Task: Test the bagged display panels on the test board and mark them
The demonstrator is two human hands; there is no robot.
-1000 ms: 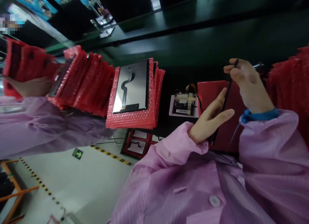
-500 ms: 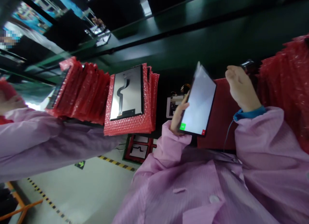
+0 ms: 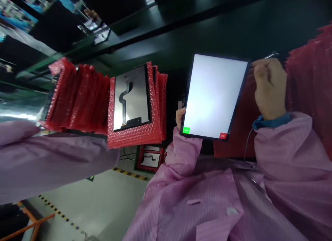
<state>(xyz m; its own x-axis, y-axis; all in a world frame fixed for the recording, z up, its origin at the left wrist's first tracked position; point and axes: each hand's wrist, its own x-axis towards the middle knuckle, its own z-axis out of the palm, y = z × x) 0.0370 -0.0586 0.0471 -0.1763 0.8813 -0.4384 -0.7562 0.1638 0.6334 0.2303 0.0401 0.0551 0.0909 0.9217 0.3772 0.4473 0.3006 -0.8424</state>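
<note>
A thin display panel (image 3: 214,95) glows white, with a small green mark at its lower left corner and a red one at its lower right. It faces me, held upright above the dark bench. My left hand (image 3: 180,117) grips its lower left edge, mostly hidden behind it. My right hand (image 3: 269,87) is closed on its upper right corner, and a small metal piece (image 3: 271,55) shows above the knuckles. A blue wrist strap (image 3: 272,122) with a cord sits on my right wrist.
A stack of red bubble-wrap bags (image 3: 137,135) carries a panel lying back-up (image 3: 131,97). More red bags stand in a row to the left (image 3: 75,92) and in a pile at the right (image 3: 311,78). A co-worker's purple sleeve (image 3: 52,161) crosses the left side.
The panel has turned from edge-on to face me and shows its lit white screen. My left hand shifted to its lower left edge, my right hand to its upper right corner.
</note>
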